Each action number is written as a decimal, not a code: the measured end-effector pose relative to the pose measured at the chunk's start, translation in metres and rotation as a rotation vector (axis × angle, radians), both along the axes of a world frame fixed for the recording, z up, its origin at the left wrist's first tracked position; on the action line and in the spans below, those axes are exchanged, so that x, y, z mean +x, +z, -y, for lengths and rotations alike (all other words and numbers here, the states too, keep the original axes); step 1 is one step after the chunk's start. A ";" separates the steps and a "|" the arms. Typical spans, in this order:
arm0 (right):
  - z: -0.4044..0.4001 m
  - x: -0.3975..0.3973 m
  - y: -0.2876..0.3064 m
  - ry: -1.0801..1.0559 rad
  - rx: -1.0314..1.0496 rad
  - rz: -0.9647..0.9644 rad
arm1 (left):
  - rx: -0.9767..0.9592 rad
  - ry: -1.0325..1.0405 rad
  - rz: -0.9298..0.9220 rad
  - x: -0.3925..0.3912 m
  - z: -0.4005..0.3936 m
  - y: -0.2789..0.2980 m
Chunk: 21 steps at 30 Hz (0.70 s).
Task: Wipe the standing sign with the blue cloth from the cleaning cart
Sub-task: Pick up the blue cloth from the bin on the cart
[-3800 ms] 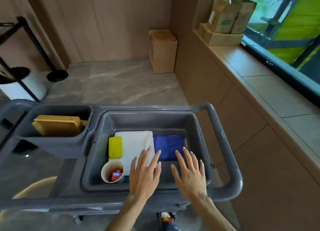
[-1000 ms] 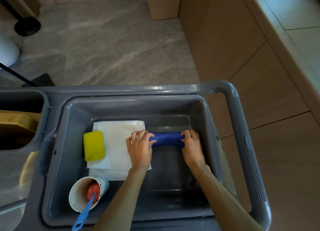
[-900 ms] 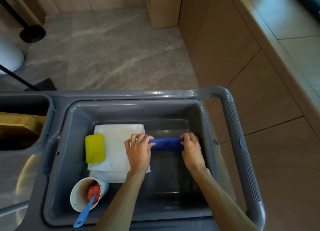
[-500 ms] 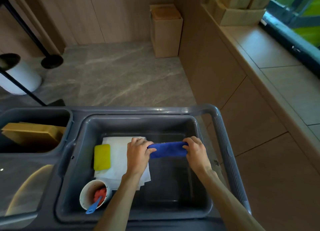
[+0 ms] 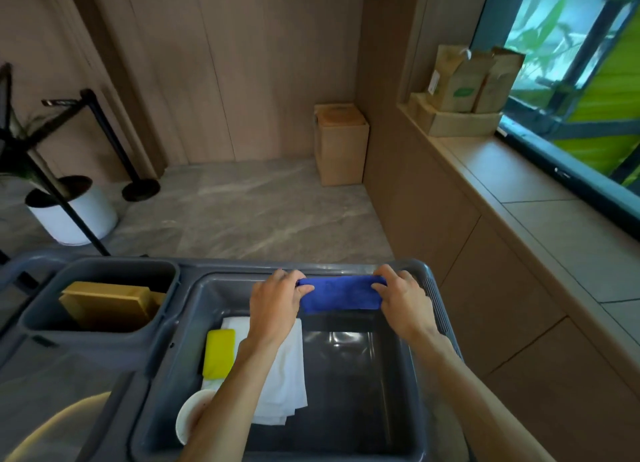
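Observation:
The folded blue cloth [image 5: 341,293] hangs in the air above the grey tub [image 5: 221,290] of the cleaning cart [image 5: 438,309]. My left hand [image 5: 275,300] pinches its left end and my right hand [image 5: 401,299] pinches its right end, stretching it level between them. A black stand with a slanted leg [image 5: 64,205] shows at the far left edge; whether it is the standing sign I cannot tell.
In the tub lie a white cloth [image 5: 282,368], a yellow sponge [image 5: 219,352] and a paper cup [image 5: 190,420]. A side bin [image 5: 104,269] holds a tan box [image 5: 104,305]. A white planter [image 5: 71,212], a barrier post [image 5: 114,143], a cardboard box [image 5: 341,143] and a window ledge [image 5: 540,198] surround the cart.
Both hands have lifted the blue cloth from the tub floor up to rim height. The view has tilted up, showing more of the room.

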State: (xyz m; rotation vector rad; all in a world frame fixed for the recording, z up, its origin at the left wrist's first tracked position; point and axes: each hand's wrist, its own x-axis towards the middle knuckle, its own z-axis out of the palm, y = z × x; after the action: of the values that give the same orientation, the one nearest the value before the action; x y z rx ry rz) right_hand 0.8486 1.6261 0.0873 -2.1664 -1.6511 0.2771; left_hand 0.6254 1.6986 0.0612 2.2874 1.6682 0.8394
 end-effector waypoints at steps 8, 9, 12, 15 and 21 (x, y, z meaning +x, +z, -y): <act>-0.010 -0.002 0.051 0.087 0.036 0.012 | 0.088 0.068 -0.041 -0.009 0.002 0.053; -0.011 -0.003 0.055 0.097 0.040 -0.001 | 0.097 0.069 -0.019 -0.010 0.003 0.057; -0.015 -0.005 0.064 0.107 0.043 -0.042 | 0.106 0.067 0.048 -0.013 0.005 0.065; -0.023 -0.007 0.067 0.124 0.054 -0.098 | 0.143 0.088 0.026 -0.016 0.006 0.073; -0.045 -0.015 0.066 0.190 0.043 -0.236 | 0.079 0.221 0.081 -0.026 0.009 0.079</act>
State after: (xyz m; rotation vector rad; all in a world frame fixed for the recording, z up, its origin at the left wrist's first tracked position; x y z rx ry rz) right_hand 0.8338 1.6715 0.1532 -1.8670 -1.7093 0.5255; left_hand 0.5989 1.6898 0.1399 2.1122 1.9078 1.0468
